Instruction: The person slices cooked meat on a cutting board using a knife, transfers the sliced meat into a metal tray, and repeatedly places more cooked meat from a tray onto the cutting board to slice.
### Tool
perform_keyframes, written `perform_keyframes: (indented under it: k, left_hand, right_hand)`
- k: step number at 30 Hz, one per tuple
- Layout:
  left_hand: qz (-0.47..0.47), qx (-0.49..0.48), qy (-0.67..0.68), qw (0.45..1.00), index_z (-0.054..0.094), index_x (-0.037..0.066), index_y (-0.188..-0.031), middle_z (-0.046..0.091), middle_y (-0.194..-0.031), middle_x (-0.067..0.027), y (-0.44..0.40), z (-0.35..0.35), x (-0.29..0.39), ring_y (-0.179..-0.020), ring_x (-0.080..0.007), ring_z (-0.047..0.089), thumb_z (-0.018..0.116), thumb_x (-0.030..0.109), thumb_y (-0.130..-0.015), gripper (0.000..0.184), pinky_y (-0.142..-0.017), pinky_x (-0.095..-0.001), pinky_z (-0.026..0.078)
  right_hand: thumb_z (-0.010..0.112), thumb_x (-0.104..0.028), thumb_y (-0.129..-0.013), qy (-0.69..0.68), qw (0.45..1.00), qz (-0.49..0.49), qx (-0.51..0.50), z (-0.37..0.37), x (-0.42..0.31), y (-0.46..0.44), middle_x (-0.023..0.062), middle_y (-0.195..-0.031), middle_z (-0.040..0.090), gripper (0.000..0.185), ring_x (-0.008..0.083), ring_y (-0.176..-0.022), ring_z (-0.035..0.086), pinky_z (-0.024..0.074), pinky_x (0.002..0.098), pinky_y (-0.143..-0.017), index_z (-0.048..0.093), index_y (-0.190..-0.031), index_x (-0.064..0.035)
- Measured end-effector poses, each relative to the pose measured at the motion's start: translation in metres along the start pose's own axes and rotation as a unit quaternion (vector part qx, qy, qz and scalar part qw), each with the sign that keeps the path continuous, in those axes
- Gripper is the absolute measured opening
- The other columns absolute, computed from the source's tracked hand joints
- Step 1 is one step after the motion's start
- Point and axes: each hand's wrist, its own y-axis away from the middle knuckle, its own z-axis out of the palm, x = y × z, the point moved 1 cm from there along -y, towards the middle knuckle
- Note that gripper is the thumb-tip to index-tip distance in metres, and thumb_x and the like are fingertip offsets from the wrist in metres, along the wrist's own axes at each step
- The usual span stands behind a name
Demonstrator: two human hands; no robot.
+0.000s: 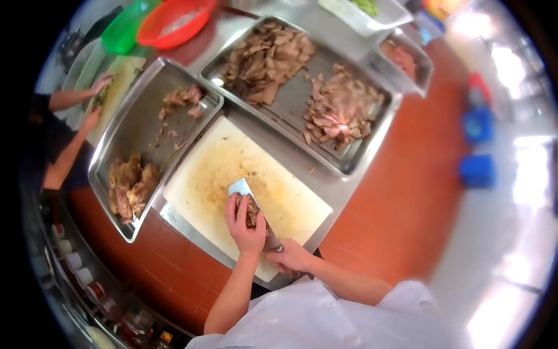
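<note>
A cleaver (240, 187) is over the white cutting board (203, 168), its handle in my right hand (289, 256). My left hand (244, 228) lies curled over a small pile of sliced meat (251, 214) against the blade. Brown crumbs and stains mark the board. To the left, a metal tray (136, 134) holds large meat chunks (131, 183) at its near end and smaller pieces (181, 100) at its far end. Beyond the board, a bigger metal tray (288, 116) holds two heaps of sliced meat, one on the left (264, 58) and one on the right (340, 107).
At the left, a co-worker's hands (99, 96) handle greens on another board (119, 93). Red (174, 23) and green (125, 26) basins stand at the back left. A small tray of pink meat (401, 61) and a white container (366, 14) are at the back right.
</note>
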Motion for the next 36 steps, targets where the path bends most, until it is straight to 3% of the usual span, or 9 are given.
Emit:
perform_keyframes:
  k: [5, 9, 11, 14, 18, 23, 28, 32, 36]
  left_hand:
    - [0.053, -0.013, 0.042, 0.998, 0.069, 0.003, -0.131, 0.055, -0.148, -0.0215, -0.055, 0.041, 0.059, -0.137, -0.0440, 0.050, 0.076, 0.012, -0.082, 0.050, -0.115, -0.0533, 0.042]
    - [0.190, 0.007, 0.114, 0.975, 0.070, 0.005, -0.130, 0.059, -0.146, -0.0193, -0.135, 0.105, 0.141, -0.136, -0.0413, 0.052, 0.079, 0.012, -0.083, 0.048, -0.114, -0.0496, 0.043]
    - [0.189, 0.000, 0.145, 0.971, 0.069, 0.004, -0.132, 0.058, -0.146, -0.0204, -0.165, 0.146, 0.170, -0.137, -0.0412, 0.052, 0.079, 0.014, -0.086, 0.048, -0.115, -0.0477, 0.043]
    - [0.114, -0.066, 0.149, 0.980, 0.068, 0.002, -0.134, 0.059, -0.145, -0.0215, -0.199, 0.214, 0.175, -0.136, -0.0386, 0.054, 0.076, 0.015, -0.090, 0.047, -0.113, -0.0446, 0.045]
    - [-0.050, -0.117, 0.264, 0.956, 0.069, 0.001, -0.127, 0.062, -0.137, -0.0200, -0.202, 0.225, 0.155, -0.115, -0.0334, 0.067, 0.073, 0.009, -0.093, 0.036, -0.100, -0.0424, 0.053]
    - [-0.079, -0.216, 0.225, 0.947, 0.069, -0.001, -0.126, 0.068, -0.131, -0.0163, -0.179, 0.184, 0.150, -0.115, -0.0276, 0.069, 0.071, 0.007, -0.094, 0.033, -0.103, -0.0371, 0.054]
    - [0.113, -0.156, 0.189, 0.963, 0.072, 0.001, -0.113, 0.072, -0.117, -0.0167, -0.158, 0.185, 0.164, -0.108, -0.0314, 0.071, 0.073, 0.004, -0.090, 0.024, -0.095, -0.0396, 0.056]
    - [0.081, -0.048, 0.187, 0.978, 0.073, 0.001, -0.112, 0.073, -0.115, -0.0163, -0.132, 0.143, 0.132, -0.106, -0.0321, 0.070, 0.073, 0.003, -0.089, 0.024, -0.093, -0.0388, 0.056]
    - [-0.047, -0.028, 0.148, 0.987, 0.073, 0.001, -0.114, 0.073, -0.114, -0.0150, -0.101, 0.049, 0.063, -0.103, -0.0280, 0.071, 0.072, 0.002, -0.090, 0.024, -0.091, -0.0363, 0.057]
  right_hand:
    - [0.069, -0.015, -0.097, 0.006, 0.996, -0.047, 0.072, -0.049, -0.052, 0.035, 0.0040, -0.061, 0.061, 0.018, 0.0136, -0.052, 0.060, 0.0479, 0.0312, -0.049, 0.062, -0.089, -0.0011]
    - [0.075, -0.019, -0.094, -0.047, 0.975, -0.099, 0.192, -0.114, -0.104, 0.066, 0.0054, -0.069, 0.065, 0.027, 0.0129, -0.054, 0.062, 0.0490, 0.0290, -0.050, 0.064, -0.102, 0.0039]
    - [0.074, -0.017, -0.094, -0.039, 0.954, -0.145, 0.259, -0.141, -0.146, 0.090, 0.0055, -0.068, 0.063, 0.027, 0.0134, -0.052, 0.061, 0.0484, 0.0303, -0.049, 0.064, -0.102, 0.0054]
    - [0.073, -0.015, -0.093, -0.037, 0.909, -0.162, 0.381, -0.181, -0.161, 0.097, 0.0058, -0.066, 0.062, 0.023, 0.0138, -0.051, 0.059, 0.0475, 0.0316, -0.048, 0.063, -0.098, 0.0054]
    - [0.069, -0.013, -0.094, -0.046, 0.877, -0.188, 0.440, -0.217, -0.150, 0.097, 0.0062, -0.064, 0.060, 0.018, 0.0145, -0.049, 0.058, 0.0464, 0.0324, -0.047, 0.062, -0.094, 0.0043]
    - [0.069, -0.012, -0.095, -0.037, 0.877, -0.182, 0.444, -0.219, -0.129, 0.093, 0.0058, -0.062, 0.059, 0.016, 0.0144, -0.048, 0.058, 0.0468, 0.0322, -0.047, 0.063, -0.095, 0.0027]
    - [0.069, -0.013, -0.097, -0.061, 0.872, -0.187, 0.448, -0.192, -0.118, 0.073, 0.0026, -0.063, 0.058, 0.016, 0.0126, -0.049, 0.057, 0.0457, 0.0305, -0.045, 0.064, -0.102, 0.0016]
    - [0.070, -0.015, -0.098, -0.053, 0.894, -0.159, 0.417, -0.145, -0.090, 0.071, 0.0017, -0.062, 0.057, 0.017, 0.0124, -0.048, 0.057, 0.0440, 0.0301, -0.043, 0.065, -0.104, 0.0005]
    - [0.068, -0.023, -0.101, 0.082, 0.934, -0.097, 0.334, -0.094, -0.063, 0.066, 0.0036, -0.058, 0.059, 0.025, 0.0125, -0.045, 0.056, 0.0436, 0.0308, -0.042, 0.065, -0.097, 0.0017]
